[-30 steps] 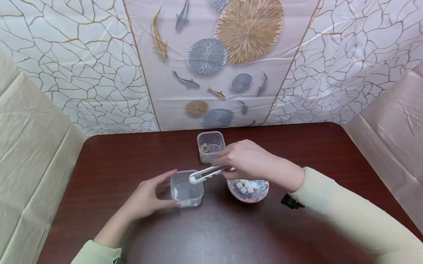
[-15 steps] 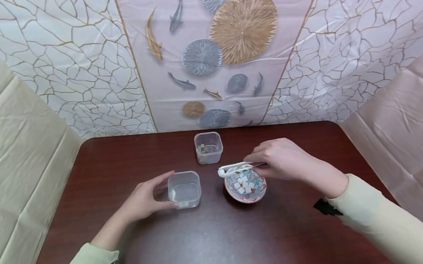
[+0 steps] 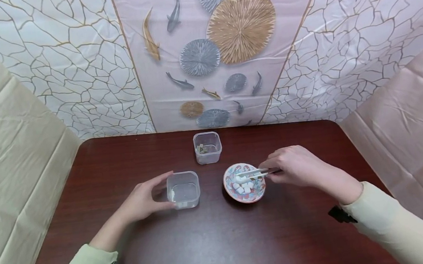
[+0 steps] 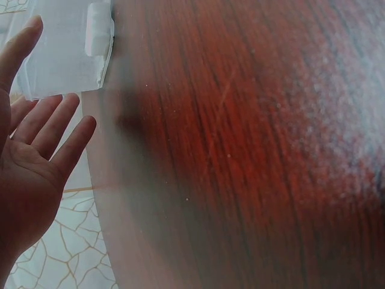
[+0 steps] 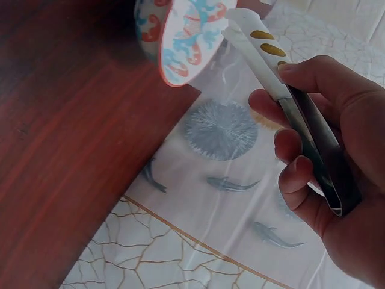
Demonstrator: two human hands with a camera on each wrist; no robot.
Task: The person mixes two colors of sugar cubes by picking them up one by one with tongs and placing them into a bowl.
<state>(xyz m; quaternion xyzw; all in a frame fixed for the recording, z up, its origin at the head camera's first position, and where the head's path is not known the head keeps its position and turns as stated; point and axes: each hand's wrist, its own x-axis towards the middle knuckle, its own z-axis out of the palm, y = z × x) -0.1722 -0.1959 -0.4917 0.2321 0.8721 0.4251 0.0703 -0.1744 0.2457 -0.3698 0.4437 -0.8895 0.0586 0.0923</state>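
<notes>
My right hand (image 3: 295, 166) grips small tongs (image 5: 264, 75) with white tips and dark metal handles. Their tips reach over a patterned bowl (image 3: 243, 166), right at several small white cubes (image 3: 246, 187) inside it. In the right wrist view the bowl's inside is mostly turned away, hiding the cubes. At the left, my left hand (image 3: 142, 201) spans the side of a clear plastic container (image 3: 190, 176), thumb and index tips at its two left corners. Its fingers (image 4: 67, 144) are straight and spread in the left wrist view. A white cube (image 4: 98, 30) shows inside this container.
Behind stands a second clear container (image 3: 216, 154) with small greenish-brown pieces (image 3: 201, 149) in it. Everything rests on a dark red wooden table (image 3: 216, 244). Patterned cloth (image 3: 287, 75) hangs along the table's back edge, with plain cloth at both sides.
My right hand has moved right with the tongs, from over the near container to the bowl, and the tongs' tips have come down among the cubes. My left hand stays at the container.
</notes>
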